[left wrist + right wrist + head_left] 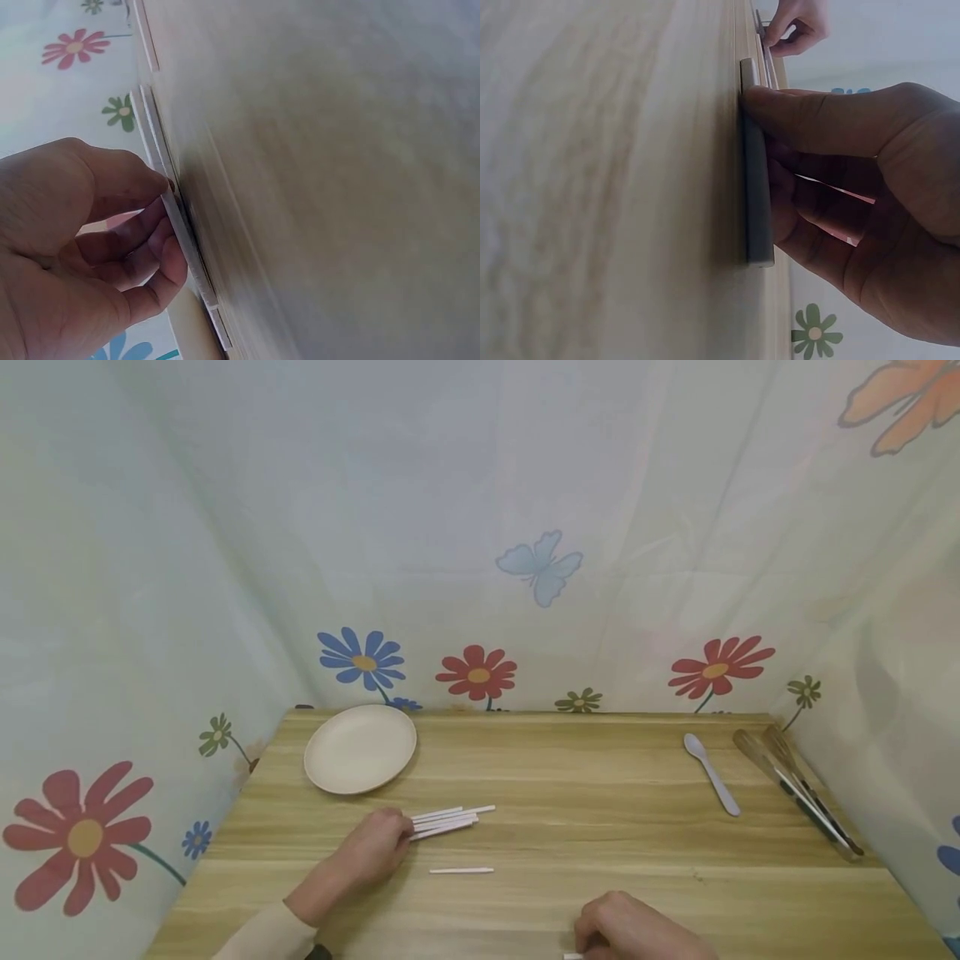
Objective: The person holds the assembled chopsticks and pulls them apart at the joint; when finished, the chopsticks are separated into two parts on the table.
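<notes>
Several thin white sticks (450, 819) lie in a loose bunch on the wooden table, their ends uneven. My left hand (384, 843) holds their left ends between thumb and curled fingers; in the left wrist view the sticks (180, 225) lie low against the tabletop. A single white stick (461, 871) lies apart, nearer me. At the front edge of the head view, my right hand (633, 927) pinches a short, pale, flat-sided bar (756, 195), most of it hidden in the head view. The right wrist view shows that bar close along the table surface.
A round cream plate (360, 750) sits at the back left of the table (585, 793). Toward the right lie a pale grey spoon (712, 775) and some long-handled utensils (806, 797) by the edge. Flower-printed curtains (465, 527) surround the table.
</notes>
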Demonstrator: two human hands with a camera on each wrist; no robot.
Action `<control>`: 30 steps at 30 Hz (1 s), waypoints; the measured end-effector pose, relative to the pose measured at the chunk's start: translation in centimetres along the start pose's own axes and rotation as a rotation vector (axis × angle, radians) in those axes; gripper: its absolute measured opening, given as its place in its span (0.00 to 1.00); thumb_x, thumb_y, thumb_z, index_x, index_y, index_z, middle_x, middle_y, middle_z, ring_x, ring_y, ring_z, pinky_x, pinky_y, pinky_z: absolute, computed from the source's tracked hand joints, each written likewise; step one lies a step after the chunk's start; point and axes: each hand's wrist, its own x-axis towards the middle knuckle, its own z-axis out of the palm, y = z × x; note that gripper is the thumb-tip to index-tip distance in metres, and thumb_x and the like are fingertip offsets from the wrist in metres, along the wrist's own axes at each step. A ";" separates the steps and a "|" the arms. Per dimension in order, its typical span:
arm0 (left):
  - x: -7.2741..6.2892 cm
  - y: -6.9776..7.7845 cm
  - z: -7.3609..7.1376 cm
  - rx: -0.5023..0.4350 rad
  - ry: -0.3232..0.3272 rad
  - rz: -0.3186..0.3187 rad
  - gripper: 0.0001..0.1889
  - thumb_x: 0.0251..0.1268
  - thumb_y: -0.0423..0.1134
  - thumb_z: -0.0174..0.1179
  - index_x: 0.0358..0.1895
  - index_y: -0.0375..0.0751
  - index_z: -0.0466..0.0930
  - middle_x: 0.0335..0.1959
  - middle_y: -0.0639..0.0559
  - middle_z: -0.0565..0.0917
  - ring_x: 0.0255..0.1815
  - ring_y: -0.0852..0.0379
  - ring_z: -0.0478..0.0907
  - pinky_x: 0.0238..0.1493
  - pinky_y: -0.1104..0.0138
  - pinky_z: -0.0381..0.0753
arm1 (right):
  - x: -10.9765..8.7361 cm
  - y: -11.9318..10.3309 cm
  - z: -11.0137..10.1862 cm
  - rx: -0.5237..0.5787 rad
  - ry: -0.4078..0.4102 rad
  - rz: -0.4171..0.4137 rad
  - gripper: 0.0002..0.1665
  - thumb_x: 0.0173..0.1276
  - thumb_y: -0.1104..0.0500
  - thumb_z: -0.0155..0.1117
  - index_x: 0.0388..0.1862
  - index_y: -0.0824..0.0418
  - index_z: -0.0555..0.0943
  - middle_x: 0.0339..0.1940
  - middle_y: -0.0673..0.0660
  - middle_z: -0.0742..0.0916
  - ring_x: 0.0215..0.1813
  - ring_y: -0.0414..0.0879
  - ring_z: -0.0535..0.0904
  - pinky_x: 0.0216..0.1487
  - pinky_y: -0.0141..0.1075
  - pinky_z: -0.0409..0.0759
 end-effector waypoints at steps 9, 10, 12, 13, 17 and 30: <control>-0.1 -0.2 -0.3 0.017 0.056 0.041 0.04 0.51 0.28 0.64 0.27 0.41 0.83 0.22 0.58 0.74 0.25 0.60 0.72 0.28 0.68 0.74 | 0.0 -0.6 -0.2 -0.006 0.007 0.025 0.07 0.61 0.61 0.69 0.27 0.48 0.84 0.25 0.34 0.80 0.26 0.24 0.70 0.27 0.21 0.73; -0.1 -0.2 -0.4 0.013 0.058 0.043 0.03 0.51 0.28 0.64 0.27 0.40 0.83 0.22 0.57 0.74 0.25 0.60 0.72 0.28 0.68 0.74 | 0.0 -0.6 -0.3 -0.010 0.007 0.023 0.07 0.60 0.61 0.69 0.27 0.48 0.84 0.25 0.34 0.80 0.26 0.24 0.70 0.27 0.21 0.73; -0.2 0.0 -0.4 0.011 0.063 0.043 0.03 0.50 0.28 0.65 0.27 0.40 0.83 0.22 0.58 0.74 0.25 0.60 0.72 0.27 0.68 0.74 | 0.0 -0.7 -0.3 -0.022 0.010 0.012 0.07 0.60 0.62 0.69 0.27 0.48 0.84 0.25 0.34 0.80 0.26 0.24 0.70 0.27 0.21 0.73; -0.3 0.0 -0.5 0.012 0.064 0.043 0.03 0.50 0.28 0.65 0.27 0.40 0.83 0.22 0.58 0.74 0.25 0.60 0.72 0.27 0.68 0.74 | 0.0 -0.7 -0.2 -0.034 0.014 0.000 0.08 0.60 0.62 0.69 0.27 0.48 0.84 0.25 0.34 0.80 0.26 0.24 0.70 0.28 0.21 0.72; -0.4 0.3 -0.6 0.019 0.065 0.036 0.03 0.50 0.29 0.66 0.28 0.40 0.84 0.23 0.57 0.74 0.25 0.60 0.72 0.28 0.67 0.75 | 0.0 -0.8 -0.2 -0.058 0.018 -0.023 0.08 0.60 0.62 0.69 0.27 0.48 0.84 0.25 0.34 0.80 0.27 0.24 0.70 0.28 0.20 0.72; 0.0 1.3 -1.0 0.001 0.123 0.091 0.04 0.51 0.30 0.66 0.31 0.41 0.84 0.25 0.58 0.75 0.26 0.61 0.73 0.29 0.68 0.76 | -0.2 -0.7 -0.3 -0.023 0.003 -0.015 0.05 0.62 0.59 0.69 0.29 0.47 0.84 0.26 0.34 0.81 0.26 0.23 0.71 0.25 0.20 0.72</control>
